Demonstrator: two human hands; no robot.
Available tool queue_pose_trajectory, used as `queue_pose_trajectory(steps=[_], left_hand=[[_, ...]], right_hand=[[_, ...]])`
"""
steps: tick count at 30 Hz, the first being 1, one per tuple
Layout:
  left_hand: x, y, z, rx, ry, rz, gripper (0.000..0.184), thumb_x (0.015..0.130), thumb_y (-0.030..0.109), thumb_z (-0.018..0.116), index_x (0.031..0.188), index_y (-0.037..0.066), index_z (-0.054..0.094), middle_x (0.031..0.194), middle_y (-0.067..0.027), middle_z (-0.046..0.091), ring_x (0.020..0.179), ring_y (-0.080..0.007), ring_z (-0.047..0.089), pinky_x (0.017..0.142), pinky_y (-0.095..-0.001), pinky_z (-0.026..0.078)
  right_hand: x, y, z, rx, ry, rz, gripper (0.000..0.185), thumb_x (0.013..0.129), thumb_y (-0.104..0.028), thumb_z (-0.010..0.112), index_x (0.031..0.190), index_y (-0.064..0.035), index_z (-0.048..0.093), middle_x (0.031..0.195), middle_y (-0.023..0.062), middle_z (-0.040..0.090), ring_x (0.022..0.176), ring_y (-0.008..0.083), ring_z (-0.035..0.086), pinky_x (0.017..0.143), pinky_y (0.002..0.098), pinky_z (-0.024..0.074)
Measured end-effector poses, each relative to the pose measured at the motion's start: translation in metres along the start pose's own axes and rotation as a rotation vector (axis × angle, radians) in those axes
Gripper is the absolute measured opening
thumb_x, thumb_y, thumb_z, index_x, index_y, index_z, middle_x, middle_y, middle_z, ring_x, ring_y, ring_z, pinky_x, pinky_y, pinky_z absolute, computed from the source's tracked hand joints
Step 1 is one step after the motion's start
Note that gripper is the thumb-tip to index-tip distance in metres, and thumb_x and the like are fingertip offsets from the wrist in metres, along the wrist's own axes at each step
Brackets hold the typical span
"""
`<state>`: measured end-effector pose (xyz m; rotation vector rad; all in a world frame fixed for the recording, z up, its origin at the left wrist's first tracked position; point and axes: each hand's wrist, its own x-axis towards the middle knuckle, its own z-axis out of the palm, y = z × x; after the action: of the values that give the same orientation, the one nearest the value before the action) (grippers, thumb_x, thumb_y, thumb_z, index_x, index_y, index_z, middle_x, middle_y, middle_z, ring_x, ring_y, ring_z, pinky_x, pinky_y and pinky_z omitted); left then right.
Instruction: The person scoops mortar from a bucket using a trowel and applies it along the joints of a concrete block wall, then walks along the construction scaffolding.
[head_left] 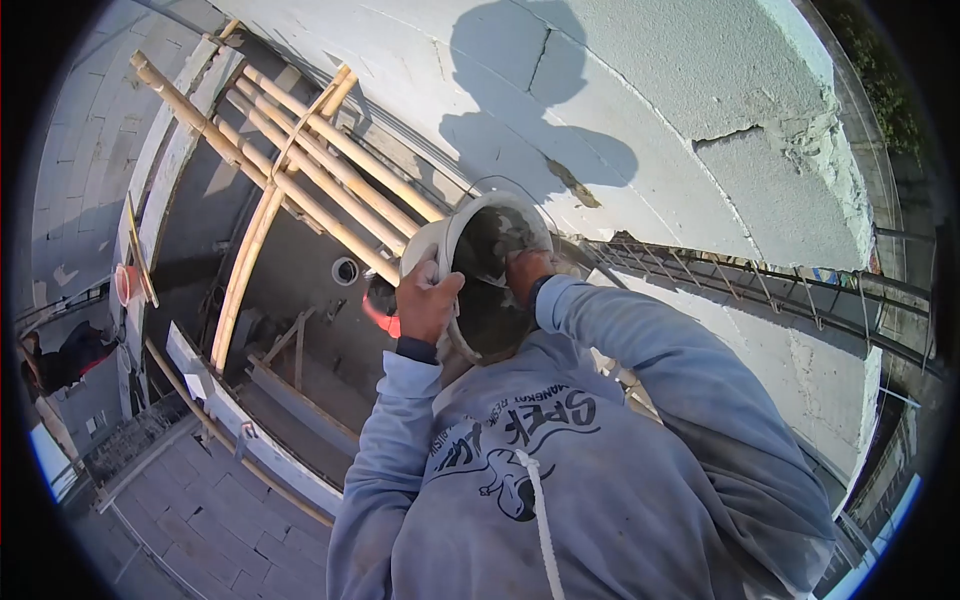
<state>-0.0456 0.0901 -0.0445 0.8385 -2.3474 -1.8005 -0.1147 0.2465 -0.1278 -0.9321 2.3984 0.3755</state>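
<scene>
A pale bucket (pixel 428 240), its inside coated with grey mortar, is tilted with its mouth facing me, close to my chest. My left hand (pixel 428 302) grips the bucket's rim on its left side, thumb bent over the edge. My right hand (pixel 527 272) reaches into the bucket's mouth from the right; its fingers are hidden in shadow, and whatever they hold cannot be made out. A thin wire handle arches above the bucket.
Bamboo poles (pixel 340 172) lashed together extend up and left over a deep drop. A block wall (pixel 640 110) rises ahead, with a steel rebar cage (pixel 740 285) to the right. Part of another person (pixel 80 352) shows at far left.
</scene>
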Motion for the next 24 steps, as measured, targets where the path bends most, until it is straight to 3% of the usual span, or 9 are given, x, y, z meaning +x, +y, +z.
queue_pose_trajectory(steps=[2,5,9,14,18,19,22,23,24], left_hand=[[0.000,0.010,-0.001,0.015,-0.103,-0.158,0.032,0.067,0.016,0.064,0.061,-0.009,0.045,0.121,-0.0311,0.047,0.092,-0.0203,0.059,0.068,-0.0329,0.046],[0.002,-0.007,0.003,-0.090,-0.070,-0.075,0.032,0.068,0.014,0.065,0.059,-0.008,0.043,0.122,-0.0343,0.044,0.106,-0.0229,0.055,0.072,-0.0300,0.045],[-0.005,-0.013,-0.016,-0.229,-0.108,-0.187,0.031,0.069,0.011,0.065,0.058,-0.006,0.042,0.128,-0.0339,0.039,0.111,-0.0221,0.051,0.074,-0.0276,0.043],[-0.010,-0.015,-0.039,-0.324,-0.077,-0.147,0.028,0.071,0.011,0.065,0.058,-0.006,0.046,0.131,-0.0312,0.038,0.110,-0.0186,0.050,0.076,-0.0268,0.043],[-0.011,-0.009,-0.058,-0.343,-0.075,-0.193,0.031,0.074,0.014,0.063,0.089,-0.014,0.060,0.137,-0.0258,0.034,0.102,-0.0117,0.050,0.079,-0.0245,0.042],[-0.006,-0.018,-0.065,-0.356,-0.094,-0.172,0.037,0.077,0.011,0.062,0.104,-0.014,0.057,0.130,-0.0205,0.045,0.098,-0.0102,0.051,0.081,-0.0227,0.042],[-0.012,-0.006,-0.077,-0.556,-0.061,-0.286,0.042,0.080,0.007,0.059,0.116,-0.011,0.051,0.118,-0.0144,0.055,0.098,-0.0105,0.053,0.083,-0.0223,0.042],[-0.013,-0.016,-0.080,-0.623,-0.049,-0.297,0.046,0.082,0.004,0.056,0.125,-0.008,0.044,0.108,-0.0083,0.058,0.096,-0.0117,0.055,0.085,-0.0230,0.042],[-0.013,-0.025,-0.083,-0.654,-0.041,-0.299,0.046,0.082,0.003,0.056,0.125,-0.008,0.044,0.108,-0.0084,0.058,0.095,-0.0119,0.055,0.084,-0.0232,0.043]], right_hand=[[-0.004,0.004,0.011,0.206,-0.087,-0.050,0.023,0.079,-0.020,0.052,0.092,-0.0019,0.058,0.085,0.0229,0.062,0.080,0.0353,0.063,0.065,0.0462,0.0505],[-0.006,0.004,0.034,0.381,-0.127,-0.143,0.023,0.075,-0.019,0.054,0.089,-0.0010,0.061,0.081,0.0237,0.063,0.079,0.0349,0.064,0.067,0.0459,0.0511],[-0.024,-0.001,0.031,0.394,-0.256,-0.373,0.029,0.069,-0.021,0.058,0.091,-0.0019,0.063,0.081,0.0215,0.064,0.079,0.0355,0.064,0.068,0.0461,0.0506],[-0.017,-0.032,0.026,0.692,-0.334,-0.309,0.037,0.063,-0.023,0.063,0.092,-0.0010,0.064,0.087,0.0202,0.064,0.084,0.0342,0.063,0.075,0.0405,0.0503],[-0.006,-0.034,0.036,1.098,-0.261,-0.323,0.045,0.059,-0.027,0.066,0.093,0.0015,0.063,0.081,0.0202,0.064,0.080,0.0332,0.063,0.073,0.0403,0.0498],[-0.004,-0.029,0.030,1.122,-0.300,-0.304,0.046,0.060,-0.026,0.067,0.097,0.0013,0.061,0.077,0.0179,0.064,0.073,0.0303,0.063,0.068,0.0385,0.0498],[-0.009,-0.012,0.014,1.207,-0.426,-0.218,0.052,0.065,-0.023,0.067,0.110,0.0008,0.058,0.065,0.0109,0.062,0.055,0.0215,0.061,0.051,0.0330,0.0499],[-0.008,-0.010,0.024,1.237,-0.322,-0.265,0.057,0.068,-0.020,0.066,0.119,0.0003,0.052,0.063,0.0084,0.061,0.050,0.0166,0.058,0.045,0.0285,0.0473],[-0.011,-0.005,0.019,1.249,-0.334,-0.244,0.052,0.067,-0.020,0.067,0.113,0.0003,0.054,0.063,0.0076,0.060,0.050,0.0150,0.058,0.046,0.0280,0.0475]])
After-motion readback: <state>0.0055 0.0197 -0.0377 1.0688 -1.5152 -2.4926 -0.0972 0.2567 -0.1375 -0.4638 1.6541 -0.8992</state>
